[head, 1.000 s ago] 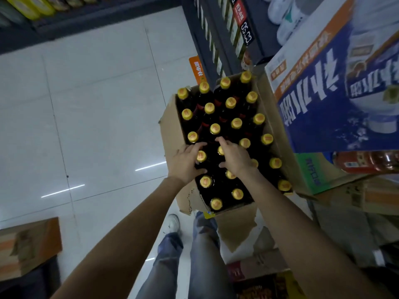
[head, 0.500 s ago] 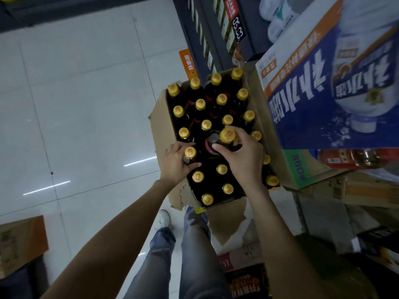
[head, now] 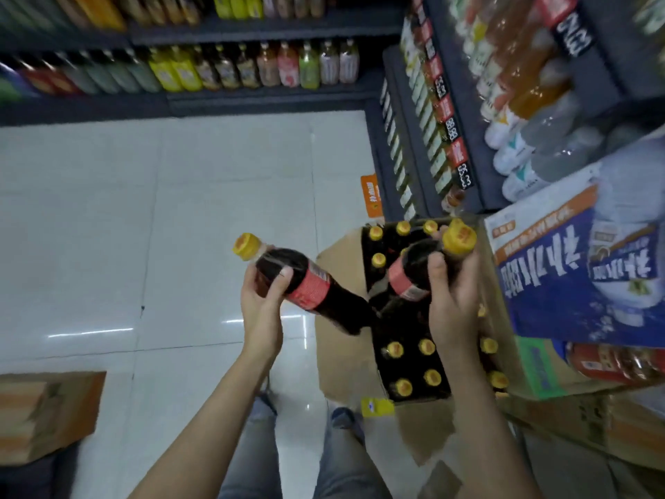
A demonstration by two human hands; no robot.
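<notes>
Left hand (head: 261, 300): fingers and thumb curled round the shoulder of a dark plastic bottle with yellow cap and red label (head: 309, 288). The bottle is tilted, cap up-left and base down-right. It is held in the air over the white tiled floor (head: 144, 228), just left of the box, and its base overlaps the box's left edge in view.

Right hand (head: 453, 304): grips a second dark yellow-capped bottle (head: 410, 271) by its upper body, thumb across the front, cap pointing up-right. This one is held above the open brown cardboard box (head: 342, 358), higher than the rows inside.

Box contents: more bottles of the same kind standing upright, their yellow caps (head: 396, 349) in rows. What the box rests on cannot be told.

Right of the box, just beside it: a blue and white printed carton (head: 561, 282), with a green-sided carton (head: 539, 369) under it.

Beyond: a dark shelf rack (head: 467, 113) on the right with drink bottles and price tags. A far shelf (head: 252, 99) across the aisle carries mixed coloured bottles.

Lower left on the floor: a closed brown and orange cardboard case (head: 46, 412).
</notes>
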